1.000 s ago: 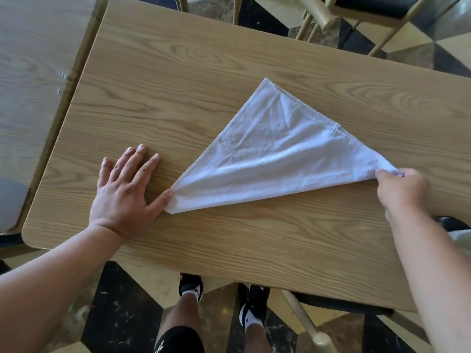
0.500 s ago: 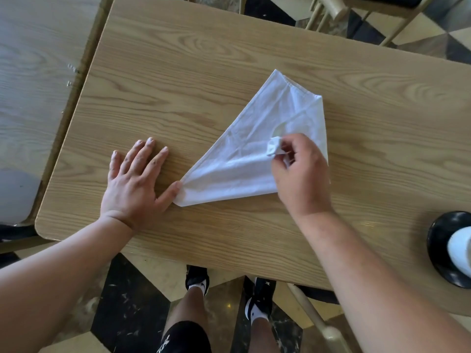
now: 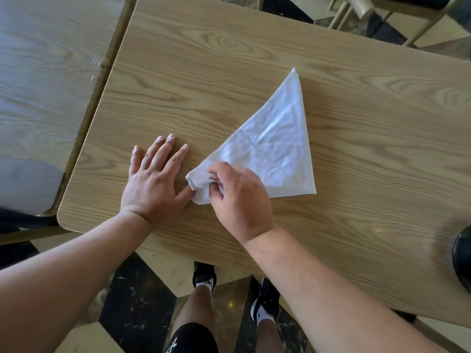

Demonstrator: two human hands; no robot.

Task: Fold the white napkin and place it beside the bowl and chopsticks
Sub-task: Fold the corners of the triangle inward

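Since a moment earlier, we had carried the right-hand corner of the white napkin [image 3: 275, 149] across to its left corner, so the wide triangle had become a narrower one. It lay flat on the wooden table [image 3: 229, 80], near the middle, one point aimed away from us and a straight edge running down its right side. Our right hand [image 3: 237, 197] pinched the doubled corners at the left tip between thumb and fingertips. Our left hand [image 3: 153, 179] rested just beside that tip, palm down and fingers spread, gripping nothing, its thumb touching the cloth's edge. At the far right edge of view, a dark round dish [image 3: 462, 261] sat well apart from the napkin, mostly cut off. Below the table edge we saw black shoes [image 3: 204, 273] with white socks carrying a small swoosh mark; no lettering was legible. A second table [image 3: 46, 72] stood at left.
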